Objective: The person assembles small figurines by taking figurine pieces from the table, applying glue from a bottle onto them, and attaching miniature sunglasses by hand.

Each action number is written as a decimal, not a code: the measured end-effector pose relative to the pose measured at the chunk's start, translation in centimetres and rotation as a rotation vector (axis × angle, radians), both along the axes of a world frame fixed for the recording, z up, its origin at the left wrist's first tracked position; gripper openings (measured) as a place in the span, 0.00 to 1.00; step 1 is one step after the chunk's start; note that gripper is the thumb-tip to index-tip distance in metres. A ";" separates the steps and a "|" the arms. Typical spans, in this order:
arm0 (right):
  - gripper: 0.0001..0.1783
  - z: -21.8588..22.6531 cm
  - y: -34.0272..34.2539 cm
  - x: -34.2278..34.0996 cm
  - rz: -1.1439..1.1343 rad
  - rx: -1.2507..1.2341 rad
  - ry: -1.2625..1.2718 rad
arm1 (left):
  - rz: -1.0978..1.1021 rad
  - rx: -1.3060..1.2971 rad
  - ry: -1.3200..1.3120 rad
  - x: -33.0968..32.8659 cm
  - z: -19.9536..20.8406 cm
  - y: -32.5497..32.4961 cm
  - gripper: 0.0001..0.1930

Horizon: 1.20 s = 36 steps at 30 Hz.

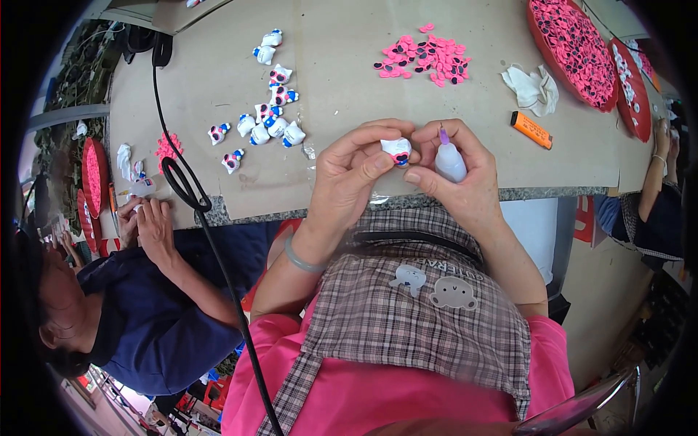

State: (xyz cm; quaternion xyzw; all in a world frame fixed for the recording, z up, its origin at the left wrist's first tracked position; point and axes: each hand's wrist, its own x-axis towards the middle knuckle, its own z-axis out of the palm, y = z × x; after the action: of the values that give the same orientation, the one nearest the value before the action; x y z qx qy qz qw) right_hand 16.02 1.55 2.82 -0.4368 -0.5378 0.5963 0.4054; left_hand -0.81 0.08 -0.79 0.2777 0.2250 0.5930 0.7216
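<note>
Between the thumb and fingers of my left hand [347, 168] is a small white cat figurine [395, 149] with pink-rimmed dark glasses and a bit of blue. My right hand [472, 174] is closed round a small squeeze bottle [450, 163] with a purple neck and a fine tip pointing up. The right thumb and a fingertip come close to the figurine; whether they touch it I cannot tell. Left of my hands lies a loose group of similar figurines [277, 127], some upright, some on their sides. Beyond my hands is a scattered pile of pink-and-black glasses pieces [436, 58].
An orange lighter [531, 130] and a crumpled white cloth [531, 89] lie to the right. Red trays [615, 102] of small pieces stand at the far right. A black cable [211, 240] hangs across the left side. A co-worker in dark blue [167, 312] works at the left.
</note>
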 end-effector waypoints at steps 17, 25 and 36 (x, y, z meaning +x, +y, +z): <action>0.07 -0.8 0.4 -0.7 -0.057 -0.148 -0.087 | 0.262 0.167 0.557 0.6 0.2 -0.4 0.11; 0.07 -0.6 0.3 -0.8 -0.069 -0.149 -0.012 | 0.224 0.134 0.482 0.7 0.3 -0.2 0.10; 0.13 -0.3 2.0 1.1 0.007 -0.152 0.049 | 0.769 0.287 1.590 -12.2 5.1 3.1 0.12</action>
State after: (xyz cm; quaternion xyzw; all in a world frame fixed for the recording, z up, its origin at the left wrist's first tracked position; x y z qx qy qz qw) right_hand 17.11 3.54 2.51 -0.4498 -0.4826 0.6473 0.3818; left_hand -12.98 3.17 4.27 0.5998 0.6597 0.4486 0.0620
